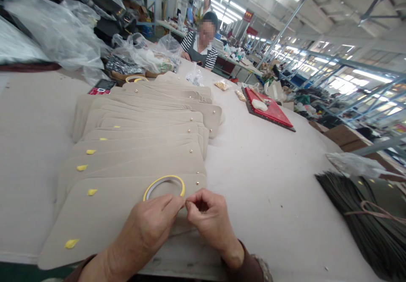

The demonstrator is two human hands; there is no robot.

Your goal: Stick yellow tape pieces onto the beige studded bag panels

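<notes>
A narrow roll of yellow tape point(182, 184) stands up from my left hand point(150, 220), whose thumb and fingers are closed on its lower edge. My right hand point(211, 216) is in a pinch right beside it, the fingertips of both hands almost meeting. Whatever lies in the right pinch is too small or hidden to make out. Under and beyond the hands, beige flat panels point(120, 205) with rounded corners overlap in a long row. Small metal studs point(197, 183) show near their right ends, and yellow tape pieces point(92, 192) stick to several on the left.
At right lies a tied stack of dark strips point(352, 214). Farther back are a red board point(274, 114) with tools on it and small bags of golden parts point(222, 85). Clear plastic bags point(60, 36) pile up at back left. A person point(203, 47) sits across the table.
</notes>
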